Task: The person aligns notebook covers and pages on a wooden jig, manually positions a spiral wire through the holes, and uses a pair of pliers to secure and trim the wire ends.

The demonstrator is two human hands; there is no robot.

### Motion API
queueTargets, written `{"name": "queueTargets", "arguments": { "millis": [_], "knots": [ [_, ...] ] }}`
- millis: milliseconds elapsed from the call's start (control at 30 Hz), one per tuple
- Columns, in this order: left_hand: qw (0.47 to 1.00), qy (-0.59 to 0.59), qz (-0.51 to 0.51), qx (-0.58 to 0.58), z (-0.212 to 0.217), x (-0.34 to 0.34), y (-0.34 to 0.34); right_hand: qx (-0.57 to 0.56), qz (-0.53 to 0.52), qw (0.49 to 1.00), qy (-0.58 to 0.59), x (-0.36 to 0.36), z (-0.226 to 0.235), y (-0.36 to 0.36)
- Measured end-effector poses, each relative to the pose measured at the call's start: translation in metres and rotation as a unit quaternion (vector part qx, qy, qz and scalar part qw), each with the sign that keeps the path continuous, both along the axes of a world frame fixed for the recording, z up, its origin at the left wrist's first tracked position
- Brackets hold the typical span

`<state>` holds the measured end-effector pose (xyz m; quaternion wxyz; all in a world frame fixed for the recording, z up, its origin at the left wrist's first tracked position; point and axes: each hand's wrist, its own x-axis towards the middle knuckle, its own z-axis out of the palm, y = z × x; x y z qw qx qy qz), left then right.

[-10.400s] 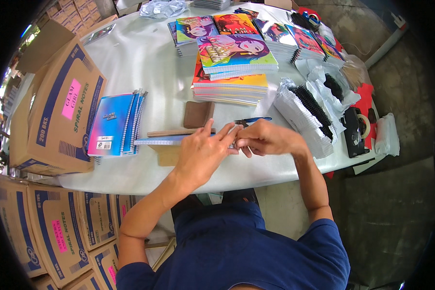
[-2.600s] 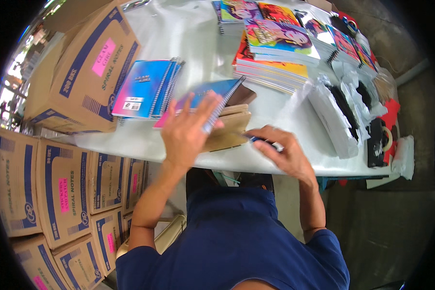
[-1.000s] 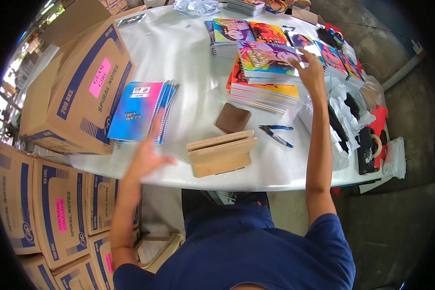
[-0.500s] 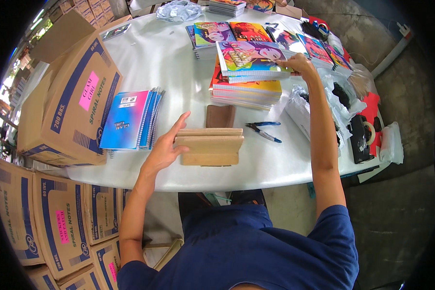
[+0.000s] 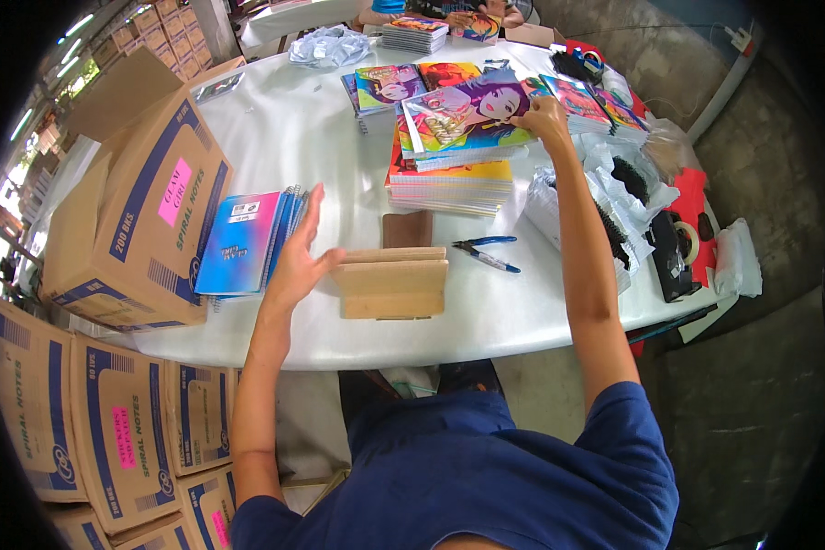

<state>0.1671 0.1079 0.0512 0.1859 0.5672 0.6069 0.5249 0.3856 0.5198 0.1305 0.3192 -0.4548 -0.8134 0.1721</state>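
My right hand [image 5: 547, 119] pinches the right edge of a colourful notebook [image 5: 463, 115] with a drawn figure on its cover. That notebook is raised and tilted over a tall stack of notebooks [image 5: 449, 191]. Close to the left end of a small wooden stand [image 5: 394, 295], my left hand [image 5: 293, 266] is open with fingers spread, holding nothing. A flat brown piece [image 5: 407, 230] lies just behind the stand. To its right are blue-handled pliers [image 5: 488, 253]. Left of my left hand, blue and pink spiral notebooks [image 5: 238, 243] lie in a pile.
A large open carton [image 5: 147, 197] stands at the table's left, with more cartons [image 5: 124, 431] stacked below. More notebook piles [image 5: 376, 96] are behind the stack. Crumpled plastic wrapping [image 5: 605, 183] and a tape dispenser [image 5: 674, 257] occupy the right. Other people's hands [image 5: 463, 18] show at the far end.
The top notebook now tilts more, its right side lifted by my right hand. My left hand has drawn slightly left, fingers straighter, beside the wooden stand. The whole view has shifted a little.
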Motion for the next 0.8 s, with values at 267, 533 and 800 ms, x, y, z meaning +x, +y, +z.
{"name": "queueTargets", "arguments": {
  "millis": [267,533,800],
  "knots": [
    [0.974,-0.206,0.039,0.089,0.056,0.017,0.046,-0.152,0.251,0.858,0.423,0.025,-0.023,-0.205],
    [0.987,-0.124,-0.015,-0.099,0.048,0.032,-0.001,-0.212,0.235,0.9,0.299,0.057,-0.11,-0.246],
    [0.958,-0.237,0.067,0.149,-0.03,0.058,-0.001,-0.314,0.287,0.831,0.358,0.054,-0.127,-0.257]
  ]
}}
